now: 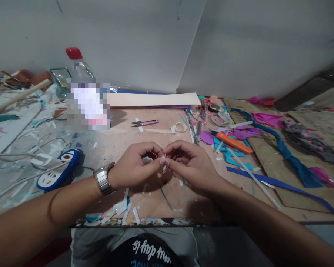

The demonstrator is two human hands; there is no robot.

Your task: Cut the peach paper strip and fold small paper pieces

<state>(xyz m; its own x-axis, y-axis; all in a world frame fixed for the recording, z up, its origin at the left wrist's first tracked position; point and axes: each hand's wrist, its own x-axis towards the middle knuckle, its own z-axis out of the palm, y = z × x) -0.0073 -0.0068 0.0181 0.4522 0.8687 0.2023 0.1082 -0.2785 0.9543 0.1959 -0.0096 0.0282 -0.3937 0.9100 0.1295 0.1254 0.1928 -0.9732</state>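
My left hand (140, 162) and my right hand (193, 161) meet above the middle of the table. Both pinch a small pale piece (164, 157) between thumb and fingertips; it looks like thin paper or ribbon, and most of it is hidden by the fingers. Beyond the hands lie pink-handled thread snips (145, 122) and a small roll of tape (180, 127). An orange utility knife (233, 142) rests on blue and purple scraps to the right of my right hand. A metal watch (104, 180) circles my left wrist.
A blue-and-white power strip (60, 168) with cables lies at left. A pixelated bright screen stands at the back near a red-capped bottle (74, 53). A long cream strip (153, 99) runs along the back. Cardboard (291, 193) with blue ribbon (283, 148) lies at right. White scraps (128, 207) litter the front edge.
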